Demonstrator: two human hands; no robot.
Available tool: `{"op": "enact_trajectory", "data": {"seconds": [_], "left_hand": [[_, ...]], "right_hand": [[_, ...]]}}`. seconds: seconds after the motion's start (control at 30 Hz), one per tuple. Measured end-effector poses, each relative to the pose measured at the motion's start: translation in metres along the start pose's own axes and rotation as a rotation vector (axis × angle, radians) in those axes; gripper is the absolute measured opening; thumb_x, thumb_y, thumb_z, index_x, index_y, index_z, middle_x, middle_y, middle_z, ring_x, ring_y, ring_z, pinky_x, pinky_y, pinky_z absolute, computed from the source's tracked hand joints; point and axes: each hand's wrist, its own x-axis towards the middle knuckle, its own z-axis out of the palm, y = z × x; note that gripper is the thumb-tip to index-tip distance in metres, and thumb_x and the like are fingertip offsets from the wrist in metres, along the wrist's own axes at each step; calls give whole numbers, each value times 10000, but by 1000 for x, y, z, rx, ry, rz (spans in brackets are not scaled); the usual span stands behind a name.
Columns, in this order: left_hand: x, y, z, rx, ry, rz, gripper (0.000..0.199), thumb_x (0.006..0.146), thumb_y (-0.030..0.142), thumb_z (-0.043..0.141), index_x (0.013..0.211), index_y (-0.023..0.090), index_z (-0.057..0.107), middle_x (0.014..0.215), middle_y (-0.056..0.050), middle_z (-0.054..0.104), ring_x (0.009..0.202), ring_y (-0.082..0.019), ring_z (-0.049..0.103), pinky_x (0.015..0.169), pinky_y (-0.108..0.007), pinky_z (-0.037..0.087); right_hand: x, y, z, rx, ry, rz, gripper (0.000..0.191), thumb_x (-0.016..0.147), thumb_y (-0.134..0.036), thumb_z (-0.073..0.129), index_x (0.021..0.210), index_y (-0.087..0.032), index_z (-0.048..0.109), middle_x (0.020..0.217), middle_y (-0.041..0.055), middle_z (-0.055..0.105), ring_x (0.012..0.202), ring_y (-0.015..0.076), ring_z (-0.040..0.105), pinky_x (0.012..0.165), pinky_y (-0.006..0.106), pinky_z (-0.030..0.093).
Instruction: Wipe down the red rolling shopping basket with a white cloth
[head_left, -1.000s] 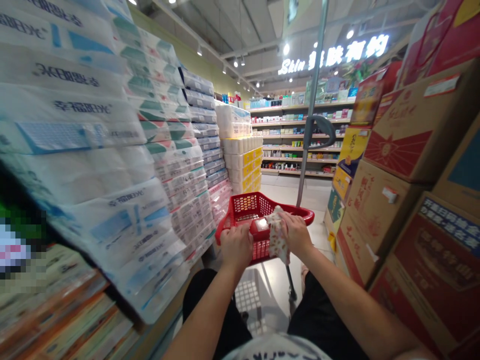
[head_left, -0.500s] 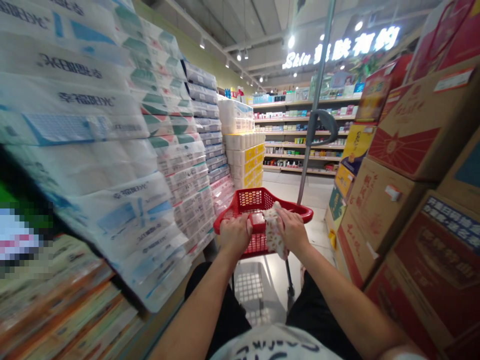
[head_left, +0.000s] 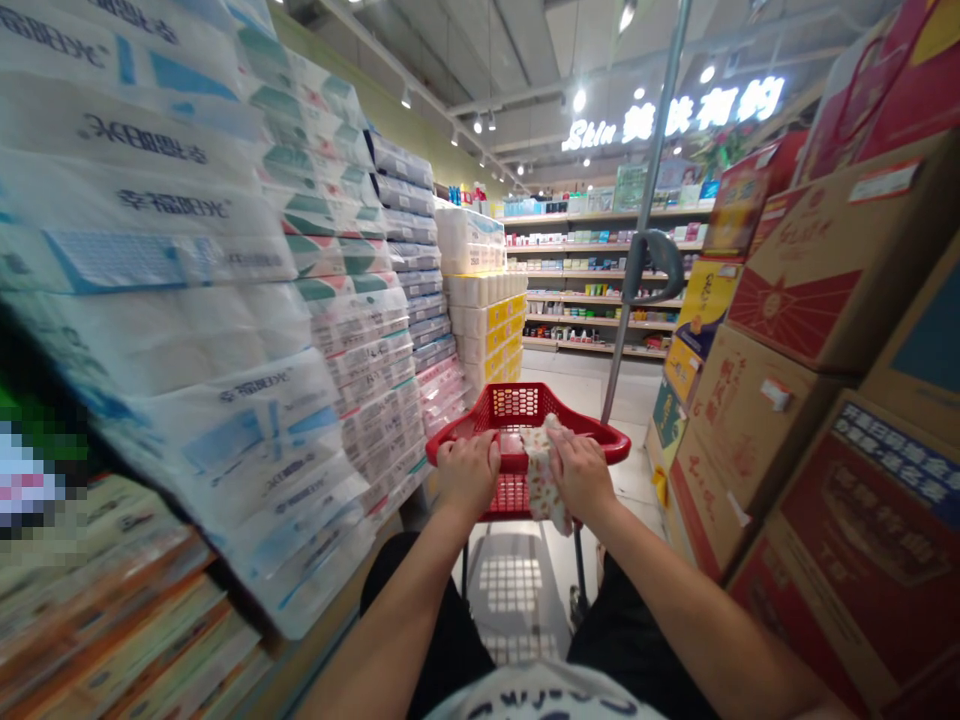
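Note:
A red plastic shopping cart (head_left: 615, 442) stands right in front of me, and its basket has perforated walls. My left hand (head_left: 469, 470) is closed around the left part of its handle (head_left: 513, 462). On the right part of the handle, my right hand (head_left: 583, 474) is closed too, over a pale cloth item (head_left: 541, 485) with a small coloured pattern. This cloth hangs down over the handle beside my right fingers. A grey metal pole (head_left: 651, 180) with a grey loop (head_left: 664, 268) rises from the cart's right side.
Tall stacks of wrapped tissue packs (head_left: 247, 400) line the left side, with more paper packs (head_left: 480, 310) beyond. Cardboard cartons (head_left: 817, 260) are piled along the right. Pale floor (head_left: 574, 375) runs between them towards shelves of small goods (head_left: 585, 265) at the back.
The view has shifted slightly, and the pole leans a little further right in it. The cloth's hanging end has swung a little. Both hands keep their hold on the handle.

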Motion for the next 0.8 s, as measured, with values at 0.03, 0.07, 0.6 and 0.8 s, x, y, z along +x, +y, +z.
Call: {"op": "enact_trajectory", "data": {"seconds": [0.03,0.07,0.6,0.8], "left_hand": [[0,2,1,-6,2,2,358,959,331,337,1178,224,598,1016,-72,706,901,-235,584,862,-412,316],[0,3,2,-10,2,6,361,959,333,336,1182,221,598,1020,-74,704,905,-237,581,866,-414,316],[6,62,9,-154,-3,382,492,955,364,376,1431,246,336,1433,-76,468,1312,-237,417,1035,-425,350],[15,62,19,-115,-34,357,423,942,428,400,1310,229,459,1385,-77,512,1253,-251,465,996,-425,367]], "right_hand": [[1,2,-1,-4,-14,5,330,947,-237,419,1217,-181,600,1218,110,646,1087,261,590,958,421,382],[2,4,-1,-6,-29,8,328,948,-238,420,1217,-181,599,1220,108,646,1089,262,590,955,420,383],[5,23,-7,332,-9,36,444,971,-240,339,1402,-166,410,1119,115,678,959,225,646,846,384,507],[-1,53,-7,212,91,42,366,974,-249,338,1239,-148,569,1058,118,695,953,232,634,870,399,469]]}}
